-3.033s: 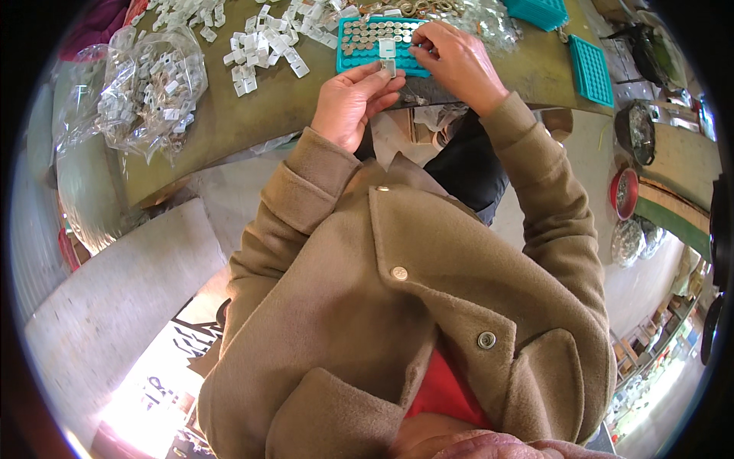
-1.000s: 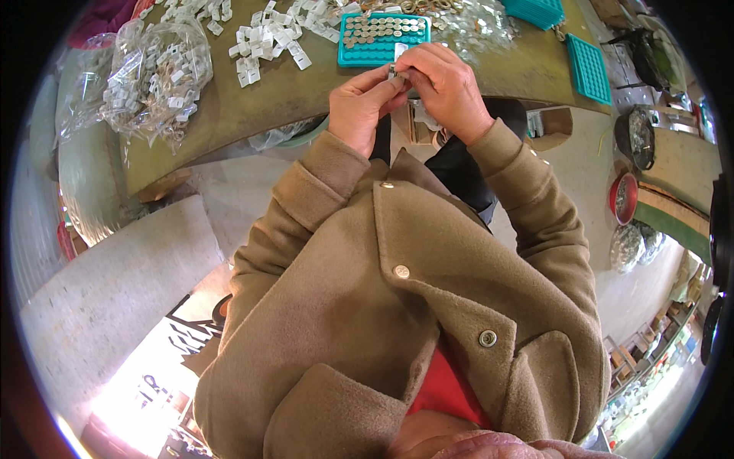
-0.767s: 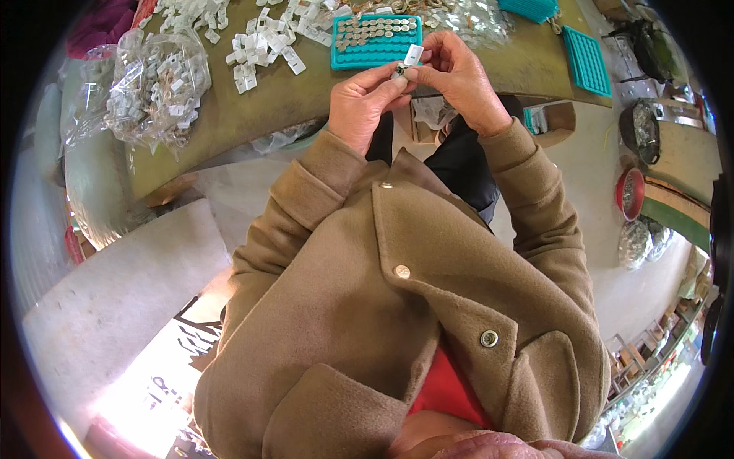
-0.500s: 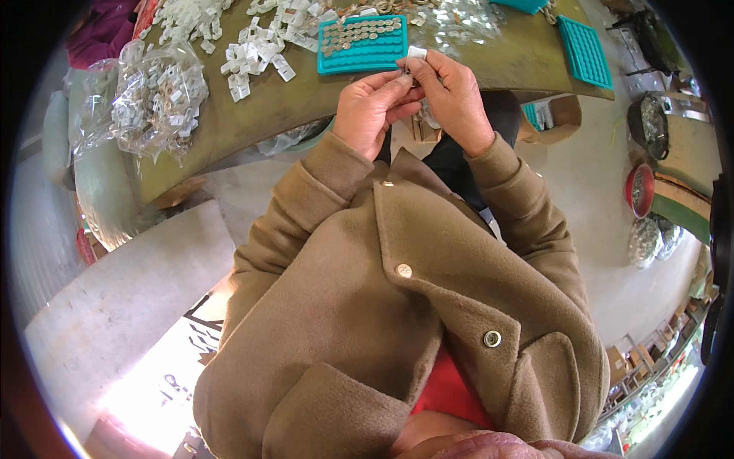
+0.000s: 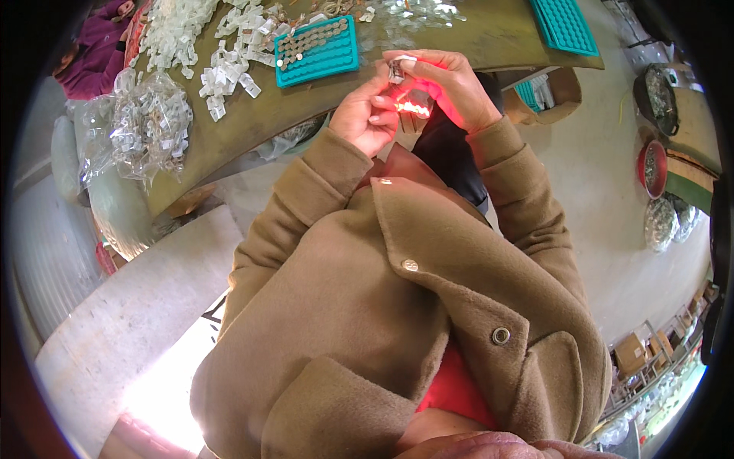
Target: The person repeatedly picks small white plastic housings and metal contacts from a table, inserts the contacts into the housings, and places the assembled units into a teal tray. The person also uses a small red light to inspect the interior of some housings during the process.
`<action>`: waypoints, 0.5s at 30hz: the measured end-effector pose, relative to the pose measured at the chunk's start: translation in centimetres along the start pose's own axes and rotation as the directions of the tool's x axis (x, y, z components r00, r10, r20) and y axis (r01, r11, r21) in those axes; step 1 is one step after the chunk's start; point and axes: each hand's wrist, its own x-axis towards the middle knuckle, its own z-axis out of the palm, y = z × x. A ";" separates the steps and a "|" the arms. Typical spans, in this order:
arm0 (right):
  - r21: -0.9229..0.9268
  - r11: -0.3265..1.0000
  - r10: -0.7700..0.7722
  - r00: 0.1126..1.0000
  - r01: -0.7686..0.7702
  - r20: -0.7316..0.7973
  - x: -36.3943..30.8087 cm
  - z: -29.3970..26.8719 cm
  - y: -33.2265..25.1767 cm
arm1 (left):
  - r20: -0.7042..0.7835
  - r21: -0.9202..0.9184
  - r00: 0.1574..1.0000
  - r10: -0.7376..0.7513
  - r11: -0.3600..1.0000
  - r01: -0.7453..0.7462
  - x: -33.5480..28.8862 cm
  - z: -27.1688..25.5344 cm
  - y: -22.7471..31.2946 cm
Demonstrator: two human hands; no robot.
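Observation:
Both my hands meet above the table's front edge. My right hand point(image 5: 459, 90) pinches a small white plastic part with a darker piece at its end point(image 5: 396, 72) between thumb and fingers. At the other side of this part my left hand point(image 5: 361, 116) has its fingertips closed against it. A bright red light glows below the part, colouring the fingers and palm of my right hand; its source is too bright to make out. Left of the hands lies a teal tray point(image 5: 325, 67) with rows of small round silvery discs in its far part.
Piles of white plastic parts point(image 5: 223, 76) and a clear bag of similar parts point(image 5: 151, 122) lie on the green table point(image 5: 252, 126). Stacked teal trays point(image 5: 564, 29) are at the far right. A cardboard box point(image 5: 562, 98) stands below. Another person's purple sleeve point(image 5: 93, 57) shows at far left.
A red light has come on between my hands. The hands have shifted slightly left and turned the white part. The whole view has swung, so the tray appears further left.

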 end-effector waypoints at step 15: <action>-0.884 0.170 -0.630 0.737 0.436 0.243 -3.4 -1.1 0.6 | -0.131 0.219 0.991 -0.025 0.974 0.053 0.4 1.7 -2.6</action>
